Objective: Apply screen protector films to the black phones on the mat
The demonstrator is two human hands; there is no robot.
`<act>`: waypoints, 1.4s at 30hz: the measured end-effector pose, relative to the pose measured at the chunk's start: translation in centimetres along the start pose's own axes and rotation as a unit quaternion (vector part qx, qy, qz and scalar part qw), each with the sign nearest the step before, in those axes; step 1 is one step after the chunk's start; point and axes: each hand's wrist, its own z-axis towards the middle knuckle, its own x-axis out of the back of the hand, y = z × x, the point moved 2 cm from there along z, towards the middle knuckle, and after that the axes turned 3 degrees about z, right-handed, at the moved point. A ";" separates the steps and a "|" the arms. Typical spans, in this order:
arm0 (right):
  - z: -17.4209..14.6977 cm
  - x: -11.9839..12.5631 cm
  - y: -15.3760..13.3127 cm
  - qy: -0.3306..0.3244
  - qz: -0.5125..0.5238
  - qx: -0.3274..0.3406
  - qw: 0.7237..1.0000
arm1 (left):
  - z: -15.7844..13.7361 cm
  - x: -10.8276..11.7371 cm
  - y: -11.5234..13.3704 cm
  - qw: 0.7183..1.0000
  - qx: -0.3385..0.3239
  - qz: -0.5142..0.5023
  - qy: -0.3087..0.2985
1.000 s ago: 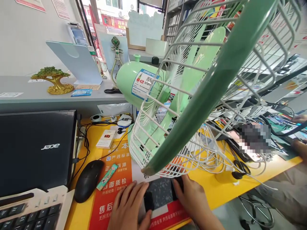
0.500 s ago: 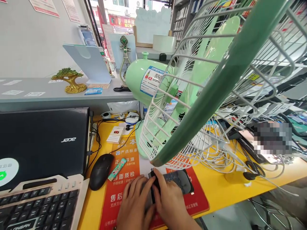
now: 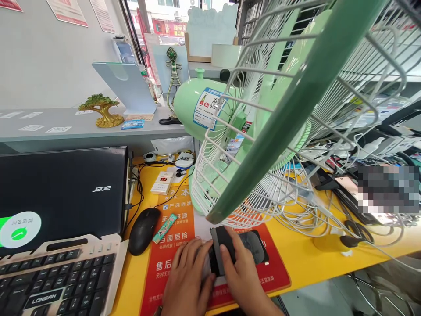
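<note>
Both hands work over a red and orange printed mat (image 3: 154,287) on a yellow desk. My left hand (image 3: 189,276), fingers together and thumb apart, holds down a flat, dark phone-like device (image 3: 213,262), mostly covered by the hand. My right hand (image 3: 241,267) grips a dark grey flat rectangular piece (image 3: 222,243) between thumb and fingers, tilted over the device's right side. Its exact kind is not clear. Behind the right hand, a dark flat rectangular thing with rounded corners (image 3: 255,245) lies on the mat, partly hidden.
A green fan (image 3: 204,105) leans its cage close above the hands. To the left are a black mouse (image 3: 144,230), a keyboard (image 3: 62,281), a laptop (image 3: 66,188) and a small green packet (image 3: 165,228). White cables (image 3: 296,219) and scissors (image 3: 357,232) lie right.
My right hand has moved slightly right, and the dark grey piece now lies tilted, showing a broader face. My left hand stays about where it was. The view has shifted slightly.
</note>
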 end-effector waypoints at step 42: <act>0.5 7.0 6.6 0.063 -0.290 0.006 0.955 | 1.1 0.3 0.5 0.989 -0.086 0.114 0.047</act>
